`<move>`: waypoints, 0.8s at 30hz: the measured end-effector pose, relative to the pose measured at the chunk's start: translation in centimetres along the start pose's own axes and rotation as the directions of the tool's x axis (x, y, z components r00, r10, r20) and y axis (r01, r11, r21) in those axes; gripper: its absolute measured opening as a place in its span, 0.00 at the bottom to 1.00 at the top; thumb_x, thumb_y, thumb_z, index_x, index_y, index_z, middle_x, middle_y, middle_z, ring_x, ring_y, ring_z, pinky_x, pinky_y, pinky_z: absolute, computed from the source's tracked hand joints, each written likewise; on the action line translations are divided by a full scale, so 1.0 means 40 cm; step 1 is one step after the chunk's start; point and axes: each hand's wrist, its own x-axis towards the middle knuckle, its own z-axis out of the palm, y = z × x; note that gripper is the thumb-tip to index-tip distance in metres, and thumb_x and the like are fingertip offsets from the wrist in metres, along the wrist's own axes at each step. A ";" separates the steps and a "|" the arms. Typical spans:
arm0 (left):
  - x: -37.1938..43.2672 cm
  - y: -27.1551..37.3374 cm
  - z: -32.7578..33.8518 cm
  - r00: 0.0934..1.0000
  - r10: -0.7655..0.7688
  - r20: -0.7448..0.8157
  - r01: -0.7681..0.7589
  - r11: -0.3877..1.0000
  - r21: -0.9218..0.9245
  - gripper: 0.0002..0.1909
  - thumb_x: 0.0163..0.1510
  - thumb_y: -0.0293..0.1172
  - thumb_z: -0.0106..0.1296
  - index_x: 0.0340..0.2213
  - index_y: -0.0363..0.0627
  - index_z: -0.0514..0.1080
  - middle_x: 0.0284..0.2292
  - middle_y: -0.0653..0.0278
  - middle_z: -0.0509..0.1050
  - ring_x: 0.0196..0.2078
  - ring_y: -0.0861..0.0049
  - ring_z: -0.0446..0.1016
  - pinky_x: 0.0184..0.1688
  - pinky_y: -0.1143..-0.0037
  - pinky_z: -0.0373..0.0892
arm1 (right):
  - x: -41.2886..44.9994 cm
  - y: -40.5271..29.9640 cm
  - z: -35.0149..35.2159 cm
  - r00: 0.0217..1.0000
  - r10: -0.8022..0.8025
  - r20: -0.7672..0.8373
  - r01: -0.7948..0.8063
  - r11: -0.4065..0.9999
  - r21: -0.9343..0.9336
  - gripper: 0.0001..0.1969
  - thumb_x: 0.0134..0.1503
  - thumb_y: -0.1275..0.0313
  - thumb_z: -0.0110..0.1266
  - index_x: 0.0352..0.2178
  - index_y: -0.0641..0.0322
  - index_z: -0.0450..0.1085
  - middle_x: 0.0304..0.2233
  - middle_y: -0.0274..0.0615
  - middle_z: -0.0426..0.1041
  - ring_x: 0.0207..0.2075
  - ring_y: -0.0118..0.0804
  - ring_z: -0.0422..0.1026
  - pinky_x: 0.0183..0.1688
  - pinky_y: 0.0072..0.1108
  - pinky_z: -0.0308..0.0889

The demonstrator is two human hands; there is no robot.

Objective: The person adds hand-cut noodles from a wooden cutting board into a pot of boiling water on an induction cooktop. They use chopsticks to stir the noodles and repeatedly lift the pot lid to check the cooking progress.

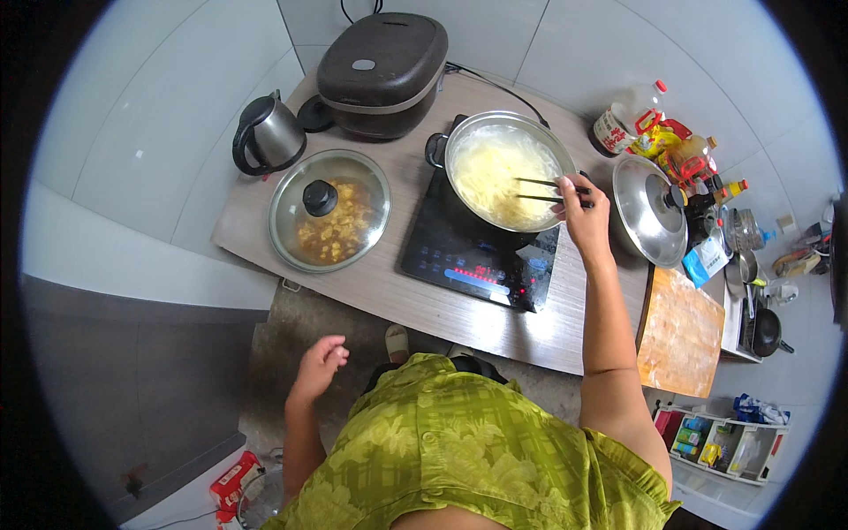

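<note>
A metal pot (501, 173) of pale noodles in cloudy liquid stands on a black induction cooktop (477, 265) whose red display is lit. My right hand (583, 205) grips a pair of dark chopsticks (540, 181) over the pot's right side, their tips at the noodles. Down by my left side, away from the counter's front edge, my left hand (322, 366) hangs with fingers loosely curled and nothing in it. Left of the cooktop, a glass lid (285, 205) with a black knob covers a dish of yellow chunks in brown sauce (338, 225).
Behind stand a dark rice cooker (384, 73) and a steel electric kettle (271, 136). At the right are a domed metal lid (649, 212), several bottles (692, 159) and a floury wooden board (682, 331). A storage rack (722, 444) stands lower right.
</note>
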 end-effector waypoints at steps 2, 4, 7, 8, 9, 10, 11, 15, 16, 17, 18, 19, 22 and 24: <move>0.023 0.098 -0.010 0.996 0.085 -0.029 -0.085 0.996 0.005 0.13 0.54 0.27 0.43 0.41 0.38 0.66 0.28 0.63 0.73 0.28 0.82 0.70 0.32 0.81 0.67 | 0.004 0.019 -0.020 0.993 -0.015 -0.116 0.013 1.000 -0.019 0.12 0.54 0.68 0.50 0.30 0.71 0.69 0.17 0.40 0.70 0.17 0.27 0.70 0.20 0.16 0.64; 0.038 0.194 -0.025 0.984 0.173 -0.042 -0.171 0.984 0.049 0.12 0.54 0.26 0.43 0.41 0.37 0.66 0.28 0.63 0.72 0.27 0.83 0.69 0.33 0.81 0.66 | -0.001 0.015 -0.032 0.976 -0.070 -0.207 0.056 0.996 -0.073 0.11 0.54 0.69 0.49 0.28 0.71 0.69 0.17 0.40 0.70 0.18 0.26 0.69 0.21 0.16 0.64; 0.081 0.268 -0.056 0.962 0.262 -0.074 -0.256 0.963 0.084 0.12 0.53 0.26 0.44 0.41 0.37 0.66 0.27 0.64 0.72 0.27 0.84 0.68 0.32 0.82 0.66 | -0.015 0.023 -0.023 0.935 -0.235 -0.265 0.195 0.967 -0.166 0.10 0.54 0.71 0.49 0.28 0.71 0.69 0.19 0.42 0.69 0.19 0.26 0.70 0.22 0.16 0.65; 0.098 0.289 -0.064 0.956 0.282 -0.083 -0.273 0.956 0.106 0.13 0.53 0.26 0.44 0.41 0.38 0.66 0.26 0.64 0.71 0.26 0.84 0.68 0.32 0.82 0.66 | -0.026 0.012 -0.013 0.940 -0.203 -0.272 0.183 0.978 -0.097 0.09 0.54 0.71 0.49 0.28 0.71 0.68 0.21 0.43 0.69 0.20 0.27 0.70 0.23 0.17 0.66; 0.118 0.309 -0.074 0.948 0.304 -0.090 -0.291 0.948 0.130 0.13 0.52 0.27 0.45 0.41 0.38 0.66 0.26 0.65 0.71 0.26 0.84 0.68 0.32 0.82 0.66 | -0.027 0.021 -0.008 0.942 -0.211 -0.260 0.191 0.976 -0.101 0.09 0.53 0.72 0.49 0.29 0.71 0.68 0.23 0.45 0.70 0.21 0.30 0.71 0.24 0.18 0.67; 0.138 0.327 -0.083 0.940 0.326 -0.096 -0.310 0.938 0.153 0.13 0.52 0.27 0.46 0.41 0.38 0.66 0.25 0.65 0.71 0.26 0.83 0.68 0.31 0.81 0.65 | -0.029 0.026 -0.002 0.942 -0.220 -0.253 0.190 0.972 -0.136 0.09 0.53 0.72 0.50 0.29 0.70 0.69 0.23 0.46 0.70 0.21 0.31 0.72 0.25 0.19 0.67; 0.159 0.342 -0.091 0.930 0.346 -0.125 -0.312 0.922 0.229 0.14 0.51 0.27 0.46 0.41 0.39 0.66 0.25 0.65 0.71 0.25 0.83 0.68 0.31 0.81 0.65 | -0.032 0.029 0.005 0.943 -0.228 -0.245 0.189 0.967 -0.171 0.09 0.52 0.72 0.50 0.29 0.70 0.69 0.23 0.47 0.71 0.21 0.33 0.72 0.25 0.20 0.67; 0.229 0.403 -0.113 0.872 0.451 -0.189 -0.315 0.815 0.486 0.19 0.49 0.29 0.49 0.44 0.42 0.64 0.23 0.63 0.69 0.23 0.79 0.67 0.29 0.77 0.65 | -0.051 0.038 0.032 0.988 0.026 -0.154 -0.045 0.992 -0.119 0.12 0.52 0.69 0.52 0.29 0.73 0.70 0.18 0.50 0.72 0.19 0.33 0.73 0.23 0.20 0.66; 0.249 0.417 -0.118 0.866 0.458 -0.199 -0.304 0.801 0.516 0.20 0.49 0.29 0.49 0.45 0.42 0.63 0.22 0.63 0.69 0.23 0.78 0.68 0.29 0.77 0.65 | -0.057 0.018 0.039 0.991 0.051 -0.125 -0.056 0.998 -0.037 0.14 0.51 0.68 0.52 0.29 0.74 0.70 0.18 0.49 0.72 0.20 0.31 0.72 0.22 0.19 0.66; 0.268 0.434 -0.120 0.860 0.466 -0.209 -0.293 0.785 0.546 0.20 0.49 0.29 0.49 0.45 0.42 0.63 0.22 0.63 0.69 0.22 0.76 0.68 0.28 0.76 0.65 | -0.056 0.018 0.049 0.993 0.071 -0.097 -0.069 0.997 0.023 0.13 0.53 0.68 0.50 0.30 0.73 0.71 0.20 0.38 0.71 0.19 0.25 0.70 0.21 0.14 0.64; 0.280 0.462 -0.120 0.878 0.434 -0.199 -0.237 0.758 0.608 0.24 0.48 0.32 0.50 0.47 0.42 0.60 0.22 0.60 0.69 0.24 0.69 0.69 0.30 0.73 0.65 | -0.056 0.008 0.057 0.994 0.087 -0.064 -0.079 0.990 0.114 0.13 0.53 0.68 0.50 0.29 0.72 0.71 0.20 0.40 0.72 0.19 0.27 0.71 0.21 0.15 0.65; 0.295 0.479 -0.117 0.882 0.431 -0.191 -0.214 0.726 0.654 0.24 0.48 0.33 0.50 0.47 0.42 0.60 0.24 0.58 0.70 0.26 0.67 0.70 0.32 0.72 0.65 | -0.052 0.000 0.061 0.995 0.098 -0.029 -0.090 0.975 0.204 0.13 0.53 0.68 0.50 0.29 0.72 0.71 0.20 0.42 0.72 0.20 0.28 0.72 0.22 0.16 0.67; 0.335 0.507 -0.113 0.898 0.404 -0.175 -0.128 0.619 0.775 0.26 0.48 0.38 0.51 0.48 0.41 0.60 0.28 0.53 0.72 0.32 0.60 0.71 0.36 0.68 0.66 | -0.038 -0.007 0.051 0.994 0.100 -0.043 -0.077 0.924 0.375 0.13 0.54 0.67 0.48 0.29 0.70 0.71 0.21 0.40 0.71 0.19 0.27 0.71 0.20 0.14 0.65; 0.365 0.508 -0.114 0.917 0.361 -0.167 -0.060 0.541 0.839 0.28 0.47 0.41 0.52 0.48 0.42 0.60 0.32 0.50 0.72 0.36 0.57 0.71 0.39 0.66 0.65 | -0.027 -0.013 0.032 0.991 0.078 -0.107 -0.027 0.910 0.413 0.13 0.55 0.66 0.47 0.28 0.69 0.70 0.20 0.40 0.71 0.18 0.26 0.70 0.19 0.13 0.64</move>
